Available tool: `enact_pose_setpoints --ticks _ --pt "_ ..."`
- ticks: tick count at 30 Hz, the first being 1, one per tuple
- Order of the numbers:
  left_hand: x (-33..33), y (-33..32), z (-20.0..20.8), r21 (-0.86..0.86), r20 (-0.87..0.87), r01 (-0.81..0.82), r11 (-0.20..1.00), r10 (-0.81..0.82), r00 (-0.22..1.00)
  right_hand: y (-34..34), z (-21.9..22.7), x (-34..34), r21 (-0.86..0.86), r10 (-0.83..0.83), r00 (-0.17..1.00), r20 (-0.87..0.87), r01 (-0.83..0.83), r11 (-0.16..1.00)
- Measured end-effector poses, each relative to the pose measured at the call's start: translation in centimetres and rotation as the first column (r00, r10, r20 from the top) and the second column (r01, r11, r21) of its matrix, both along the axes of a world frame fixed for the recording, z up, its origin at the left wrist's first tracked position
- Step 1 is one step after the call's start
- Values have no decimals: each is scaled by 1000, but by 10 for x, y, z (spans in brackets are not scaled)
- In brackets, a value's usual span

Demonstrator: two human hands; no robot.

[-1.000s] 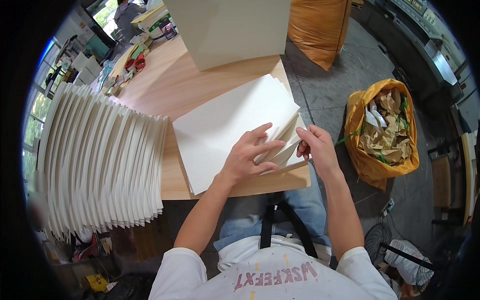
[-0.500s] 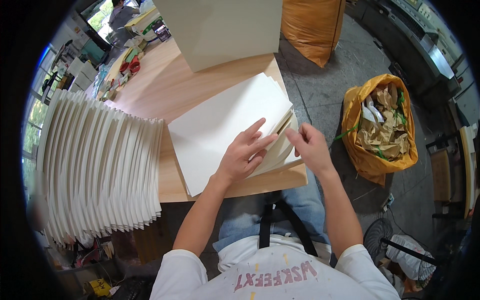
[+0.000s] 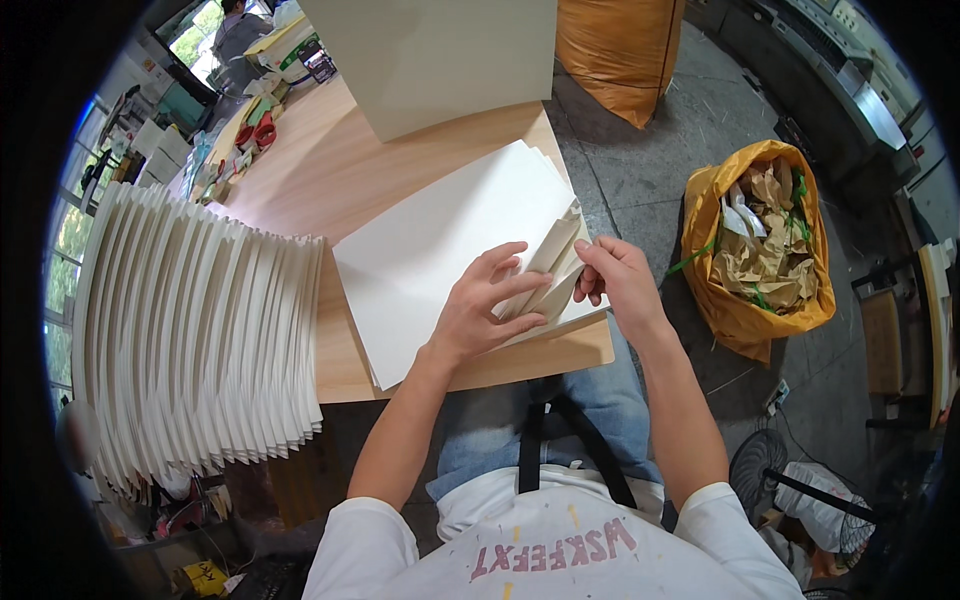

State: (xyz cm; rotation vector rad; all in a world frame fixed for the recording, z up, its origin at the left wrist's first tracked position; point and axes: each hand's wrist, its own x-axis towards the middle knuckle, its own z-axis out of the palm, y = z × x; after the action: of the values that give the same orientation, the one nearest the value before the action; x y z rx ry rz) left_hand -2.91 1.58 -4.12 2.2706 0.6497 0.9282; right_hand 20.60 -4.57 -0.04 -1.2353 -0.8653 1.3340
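Note:
A stack of large off-white paper sheets [image 3: 430,235] lies at a slant near the table's front right corner. Along its right side, a folded flap [image 3: 548,258] stands up with creased, tucked layers. My left hand [image 3: 488,305] rests over this flap, fingers spread and their tips against the creased paper. At the flap's outer edge is my right hand [image 3: 618,282], closed, thumb and curled fingers pinching the paper there. Part of the pinched edge is hidden behind the fingers.
A tall row of folded white paper pieces [image 3: 200,330] fills the left side. A big pale board [image 3: 450,60] stands at the table's [image 3: 300,165] back. Right, on the floor, an orange sack [image 3: 700,250] holds crumpled brown paper; a fan [image 3: 757,462] stands nearer me.
The flap has been raised and folded over toward the left, onto the stack. My left fingers have come down over it; my right hand has closed at its edge.

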Motion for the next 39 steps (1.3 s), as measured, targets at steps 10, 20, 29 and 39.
enact_pose_setpoints --ticks 10,20,29,39 --pt "-2 1 -6 -89 38 -14 996 17 999 -1 -6 -1 68 -27 987 157 17 998" --pt "-1 -2 0 71 -47 -2 998 5 999 5 -9 0 49 13 1000 -13 -12 999" --pt "-2 1 -6 -20 -5 2 1000 -2 1000 1 -10 0 91 -14 990 142 1 996" --pt "0 -2 -4 26 -34 -10 1000 11 999 3 -13 -1 58 -27 998 -49 29 998"
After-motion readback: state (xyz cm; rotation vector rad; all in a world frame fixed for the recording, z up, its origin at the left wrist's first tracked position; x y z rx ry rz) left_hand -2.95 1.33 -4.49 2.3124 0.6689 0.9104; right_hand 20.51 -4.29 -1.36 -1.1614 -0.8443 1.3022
